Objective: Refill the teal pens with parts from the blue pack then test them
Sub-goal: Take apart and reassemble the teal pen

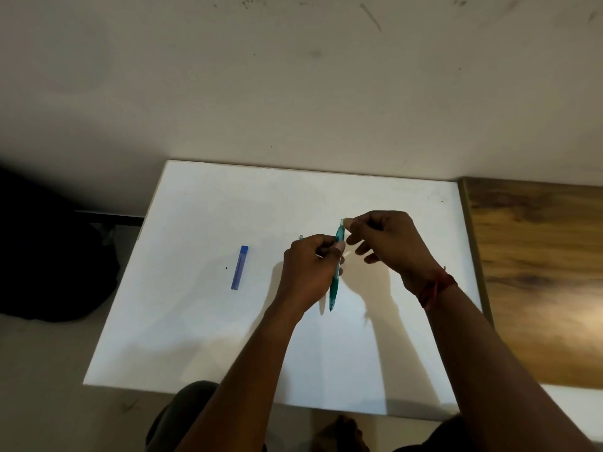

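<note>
The teal pen (336, 272) is held in the air over the white surface (195, 321), its tip pointing toward the person. The left hand (310, 269) grips the pen around the middle of the barrel with curled fingers. The right hand (381, 239) pinches the far end of the pen between thumb and forefinger, and its other fingers hang loose. A red thread (435, 288) is around the right wrist.

Just behind the left hand a small teal end (300, 237) shows. It may be a second pen, but most of it is hidden.

The blue pack (239, 267) lies flat on the surface, well apart to the left, and no hand touches it.

I judge that the work is at the pen's top end - opening or closing it, I cannot tell which. I see no refill part in the fingers and no test marks - so the testing seems left to do.
</note>
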